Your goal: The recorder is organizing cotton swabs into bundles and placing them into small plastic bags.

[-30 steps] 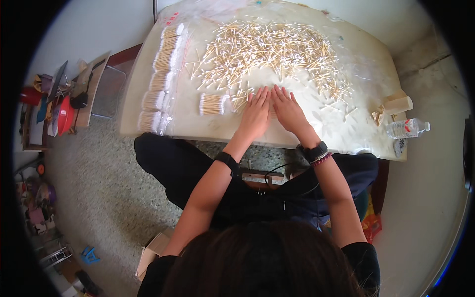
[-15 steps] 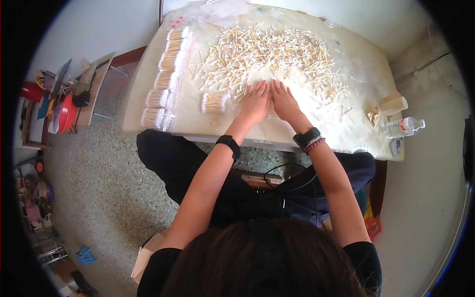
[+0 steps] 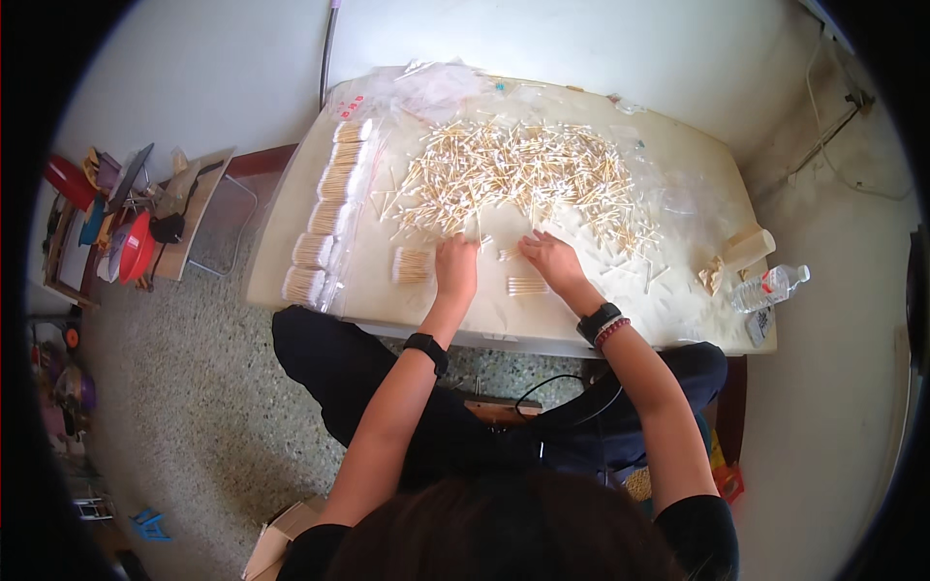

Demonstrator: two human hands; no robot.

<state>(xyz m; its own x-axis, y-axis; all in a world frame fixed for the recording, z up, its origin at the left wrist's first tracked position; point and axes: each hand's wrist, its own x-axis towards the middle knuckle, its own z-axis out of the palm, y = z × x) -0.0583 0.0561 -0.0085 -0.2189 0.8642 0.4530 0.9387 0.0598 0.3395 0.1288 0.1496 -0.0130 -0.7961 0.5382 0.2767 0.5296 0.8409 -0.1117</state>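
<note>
Loose cotton swabs [image 3: 528,174] in a wide, criss-crossed heap across the far middle of the table [image 3: 654,315], with strays toward the right. At the heap's near edge, left hand [image 3: 456,263] with fingers curled down; cannot tell whether closed on any swab. Well apart from it, to the right, right hand [image 3: 552,259] with fingers bent close to a few swabs; cannot tell whether gripping them. Just on the near side of that hand, a small row of swabs [image 3: 526,286] laid side by side. Just left of the left hand, a neat bundle [image 3: 413,264]. Farther left, a column of bundles [image 3: 332,215] running from near to far, beside clear plastic. At the table's right end, a clear bottle [image 3: 765,290] on its side. Off to the far left, a red bowl [image 3: 136,247].
</note>
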